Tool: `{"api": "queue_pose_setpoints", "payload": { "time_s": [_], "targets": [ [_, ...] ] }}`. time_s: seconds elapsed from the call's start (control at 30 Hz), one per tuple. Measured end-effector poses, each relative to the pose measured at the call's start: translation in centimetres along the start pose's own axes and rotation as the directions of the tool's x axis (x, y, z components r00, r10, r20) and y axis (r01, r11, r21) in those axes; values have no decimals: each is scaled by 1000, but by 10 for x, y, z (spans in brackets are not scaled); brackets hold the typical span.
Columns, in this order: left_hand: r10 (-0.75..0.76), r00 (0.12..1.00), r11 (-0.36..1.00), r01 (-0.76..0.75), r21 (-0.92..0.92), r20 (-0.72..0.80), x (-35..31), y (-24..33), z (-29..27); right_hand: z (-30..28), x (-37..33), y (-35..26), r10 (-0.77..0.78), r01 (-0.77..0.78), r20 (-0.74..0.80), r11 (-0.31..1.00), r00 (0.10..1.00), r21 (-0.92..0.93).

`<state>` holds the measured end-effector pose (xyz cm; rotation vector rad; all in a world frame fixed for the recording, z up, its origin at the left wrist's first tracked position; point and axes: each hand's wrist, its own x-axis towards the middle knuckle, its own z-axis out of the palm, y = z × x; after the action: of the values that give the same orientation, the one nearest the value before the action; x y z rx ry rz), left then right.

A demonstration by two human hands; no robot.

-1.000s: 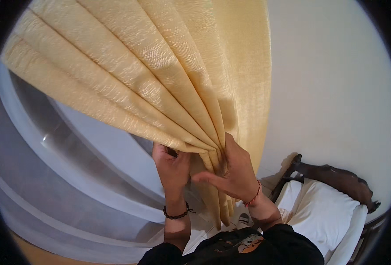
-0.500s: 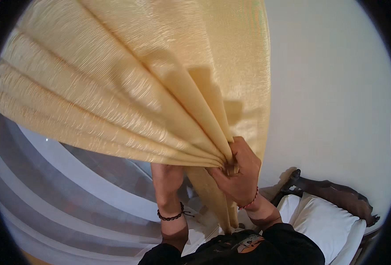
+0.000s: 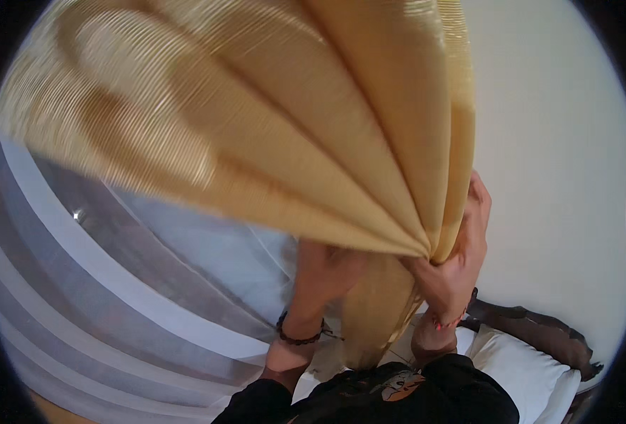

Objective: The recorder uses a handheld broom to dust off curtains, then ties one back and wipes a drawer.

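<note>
A: How far along with the yellow curtain [image 3: 313, 141]?

B: Partway, judging by the folds. Drawn together into one tight neck, up and to the left of the dark headboard [image 3: 535, 321]; above that neck, fanned out wide in deep pleats.

A: Held how?

B: By the right hand [image 3: 461, 258], just up and left of the headboard: with thumb across the front and fingers along the far edge, clamped on the gathered neck.

A: Same with the left hand [image 3: 327, 275]?

B: Farther left of the headboard, tucked under the bottom edge of the fan. Too hidden by cloth at the fingers; cannot tell whether apart or together.

A: And below the neck?

B: Hanging loose, left of the headboard, between the two hands. Well beyond that, on the same side, a white sheer drape [image 3: 150, 290] in broad bands.

A: So, left to do?

B: Gathered, but not visibly fastened; apparently kept bunched by grip alone. Probably unfinished on that count.
</note>
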<state>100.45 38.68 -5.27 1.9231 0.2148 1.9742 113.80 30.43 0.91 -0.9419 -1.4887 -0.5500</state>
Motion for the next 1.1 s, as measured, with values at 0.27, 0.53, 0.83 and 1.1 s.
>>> {"api": "queue_pose_setpoints", "payload": {
  "time_s": [0.27, 0.53, 0.83, 1.1],
  "targets": [
    [-248, 964, 909, 196, -368, -98, 63, 9, 55, -6, 35, 59, 268, -323, 190, 864, 945, 386],
    [-390, 911, 815, 272, -511, -137, 53, -32, 54, 25, 39, 72, 188, -316, 308, 838, 932, 444],
    [-328, 945, 844, 289, -453, -7, 90, -44, 99, 5, 52, 147, 243, -376, 336, 826, 910, 420],
    [-336, 941, 842, 317, -437, 36, 96, -66, 100, 9, 51, 149, 228, -345, 296, 825, 928, 447]
  ]
}}
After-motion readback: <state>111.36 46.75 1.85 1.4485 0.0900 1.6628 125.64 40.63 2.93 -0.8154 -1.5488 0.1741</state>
